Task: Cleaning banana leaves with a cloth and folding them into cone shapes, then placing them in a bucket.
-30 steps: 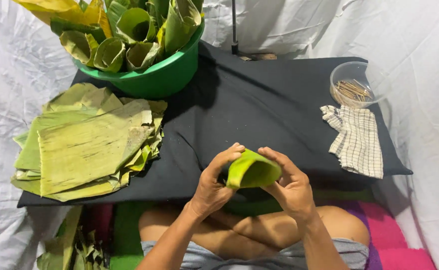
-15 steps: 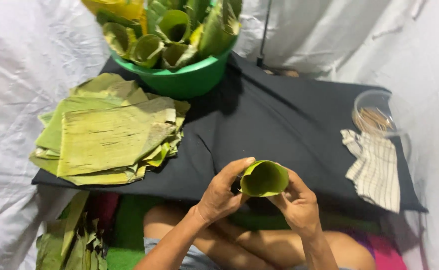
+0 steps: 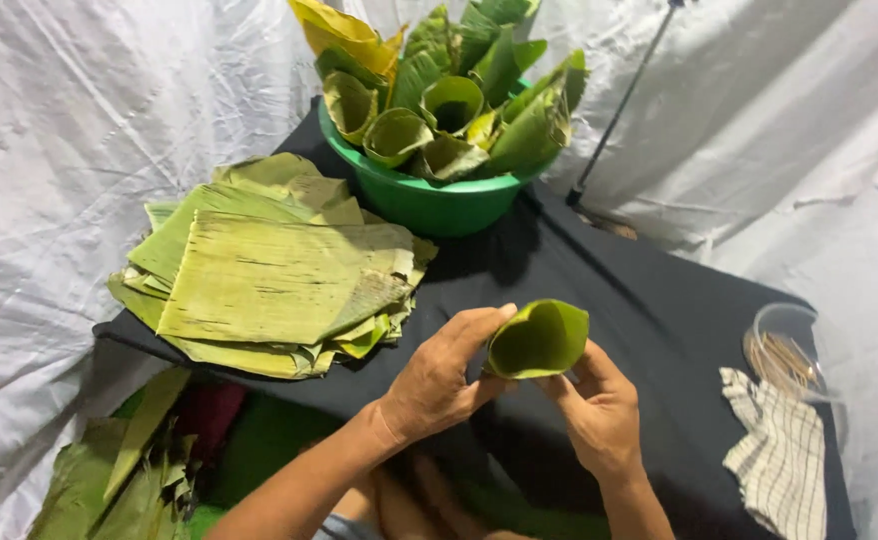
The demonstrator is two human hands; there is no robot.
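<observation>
A green banana leaf rolled into a cone (image 3: 539, 340) is held over the black table top (image 3: 649, 300), its open mouth facing up and toward me. My left hand (image 3: 444, 375) pinches the cone's left side with thumb and fingers. My right hand (image 3: 599, 405) supports it from below and from the right. A stack of flat cut banana leaves (image 3: 274, 270) lies on the table to the left. At the back, a green basin (image 3: 429, 205) is filled with several finished leaf cones (image 3: 439, 110).
A clear bowl of small wooden sticks (image 3: 784, 350) and a checked cloth (image 3: 779, 455) sit at the right edge. Loose leaf scraps (image 3: 124, 470) lie below the table on the left. A thin black stand pole (image 3: 619, 105) rises behind. White sheeting surrounds everything.
The view has swung left and closer, so the basin and leaf stack sit nearer the centre. The cone's mouth has been rounded and turned upward between both hands.
</observation>
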